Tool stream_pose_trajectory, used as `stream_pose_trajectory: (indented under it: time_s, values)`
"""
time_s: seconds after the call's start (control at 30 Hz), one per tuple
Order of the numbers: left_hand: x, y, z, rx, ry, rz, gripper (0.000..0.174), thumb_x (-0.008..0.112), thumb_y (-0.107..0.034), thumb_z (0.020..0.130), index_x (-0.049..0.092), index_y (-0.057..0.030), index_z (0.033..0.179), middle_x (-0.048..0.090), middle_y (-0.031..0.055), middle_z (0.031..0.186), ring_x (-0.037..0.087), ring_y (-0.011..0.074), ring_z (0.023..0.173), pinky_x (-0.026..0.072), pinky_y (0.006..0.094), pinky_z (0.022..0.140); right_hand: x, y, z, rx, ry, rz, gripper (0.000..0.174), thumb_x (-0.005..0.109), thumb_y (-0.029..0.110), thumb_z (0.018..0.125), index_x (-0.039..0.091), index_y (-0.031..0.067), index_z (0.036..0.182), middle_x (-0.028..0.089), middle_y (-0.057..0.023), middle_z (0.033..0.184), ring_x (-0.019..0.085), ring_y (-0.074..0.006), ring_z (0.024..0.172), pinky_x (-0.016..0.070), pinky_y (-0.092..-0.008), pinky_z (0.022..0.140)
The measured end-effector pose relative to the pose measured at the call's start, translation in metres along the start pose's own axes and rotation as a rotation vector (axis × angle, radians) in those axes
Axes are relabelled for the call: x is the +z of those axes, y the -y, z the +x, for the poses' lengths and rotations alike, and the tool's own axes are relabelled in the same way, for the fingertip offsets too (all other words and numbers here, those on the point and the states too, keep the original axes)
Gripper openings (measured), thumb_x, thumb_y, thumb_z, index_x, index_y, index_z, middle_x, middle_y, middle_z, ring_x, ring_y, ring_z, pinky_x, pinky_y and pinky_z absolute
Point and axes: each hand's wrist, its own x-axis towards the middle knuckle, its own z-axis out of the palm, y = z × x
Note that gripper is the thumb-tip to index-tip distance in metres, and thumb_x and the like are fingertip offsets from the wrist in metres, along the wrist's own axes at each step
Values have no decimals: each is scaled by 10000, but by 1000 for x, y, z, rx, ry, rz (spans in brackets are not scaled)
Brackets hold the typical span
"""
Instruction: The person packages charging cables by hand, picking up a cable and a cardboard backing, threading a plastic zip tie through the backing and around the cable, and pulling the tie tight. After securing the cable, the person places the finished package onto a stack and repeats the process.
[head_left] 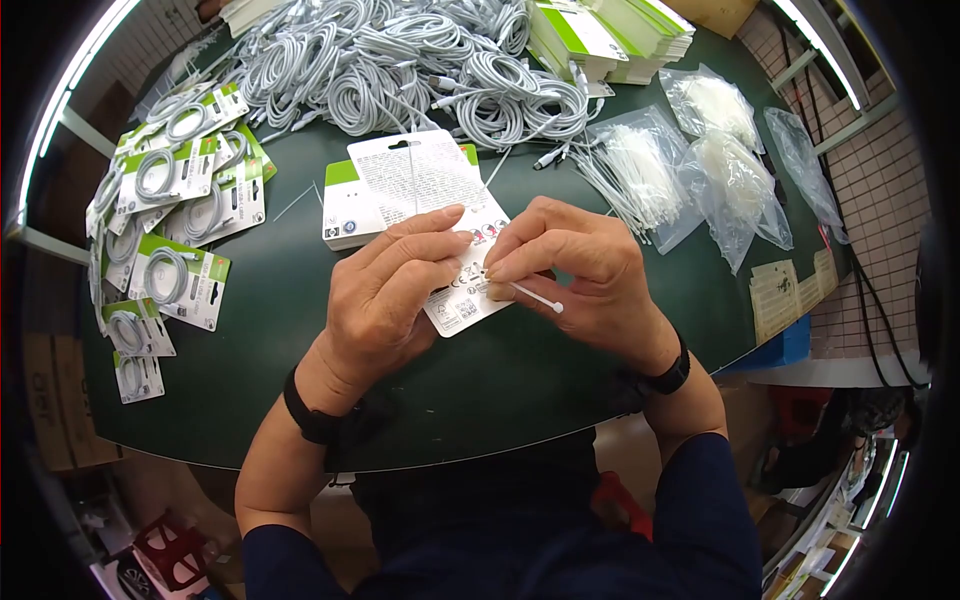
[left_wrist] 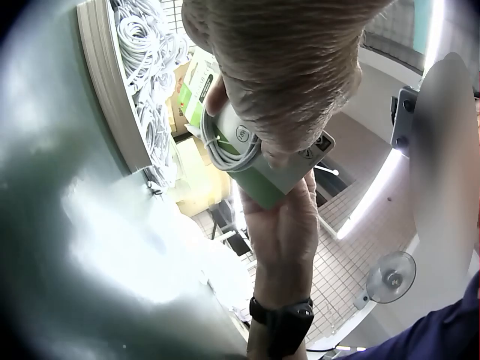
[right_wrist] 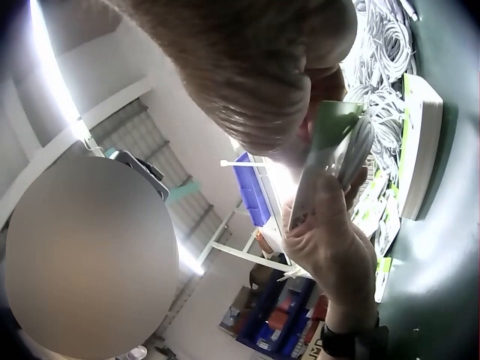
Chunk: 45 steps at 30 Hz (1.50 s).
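Note:
A white and green packaging card (head_left: 462,312) is tilted above the table, its printed back facing up. My left hand (head_left: 378,290) grips it from the left, fingers across the back. On the card's other face a coiled grey-white cable (left_wrist: 229,159) shows in the left wrist view. With thumb and fingertips my right hand (head_left: 600,270) pinches a thin white cable tie (head_left: 538,297) close against the card's back. The tie's headed end sticks out below the right fingers; its other part is hidden behind them. A stack of cards (head_left: 340,215) lies just beyond the held card.
Coiled cables (head_left: 370,70) are heaped at the back of the table. Carded cables (head_left: 160,220) lie along the left. Loose white cable ties (head_left: 640,170) spill from a plastic bag at the right, beside more bags (head_left: 735,180). More card stacks (head_left: 610,40) stand at the back right.

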Motion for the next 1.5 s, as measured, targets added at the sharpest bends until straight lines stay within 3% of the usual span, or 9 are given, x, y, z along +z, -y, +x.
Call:
stream_pose_trajectory:
  time_s: [0.2,0.5,0.8,0.93,1.07,1.17,1.2,1.3,1.5]
  values:
    - [-3,-20,1,101,45,141,179,793,-40,734,658,-39,851,774,88,969,771,258,930,583,319,692,-22,10,6,221,194,149,173,875,-37,765,781,60,873,738,-51,909,686,-131,799,534,-263,685]
    - [-14,-52,17,207,124,152,168,764,-109,715,670,-44,838,764,71,918,716,207,749,536,296,679,-30,9,1,397,382,582,160,880,-18,767,794,21,896,735,-61,892,669,-139,806,506,-262,709]
    - [4,-64,8,-189,11,-385,89,736,28,893,663,9,941,724,137,847,714,238,733,556,298,712,-24,-2,-2,484,395,843,95,837,8,857,772,-7,924,724,-51,884,658,-110,816,508,-240,709]
    - [-1,-61,4,-479,-58,-535,79,694,13,978,651,9,1045,733,113,901,703,181,778,564,294,754,-22,0,2,554,291,845,83,796,15,906,743,-20,960,704,-34,879,640,-78,809,505,-234,700]
    - [3,-43,-2,-800,-191,-739,122,643,-54,1042,625,7,1147,734,86,1002,683,124,855,564,281,805,-16,3,5,646,-57,686,73,775,10,927,728,-14,977,682,-16,895,617,-64,810,503,-238,684]
    - [10,-24,0,-935,-345,-955,158,605,-94,1075,602,7,1196,724,77,1068,671,103,905,560,269,834,-4,-6,0,219,-395,276,131,797,4,892,739,28,1007,665,-14,911,601,-99,790,496,-258,653]
    - [12,-19,0,-980,-383,-1001,168,589,-107,1084,597,9,1205,722,79,1081,670,102,915,561,268,839,-2,-6,1,216,-366,272,131,797,4,892,739,28,1007,665,-14,911,601,-99,790,496,-258,653]
    - [18,-12,-4,-1067,-494,-1113,191,558,-132,1100,586,14,1221,718,84,1106,669,101,934,563,267,848,4,-6,5,-288,-94,-363,240,825,-12,801,765,80,1014,656,-24,924,581,-171,774,489,-280,631]
    - [19,-16,-11,-1039,-354,-1100,183,546,-123,1100,584,12,1217,714,79,1104,661,85,941,569,269,839,23,-14,-1,-368,-37,-579,341,836,-17,689,787,114,1001,652,-26,936,567,-220,786,489,-301,623]
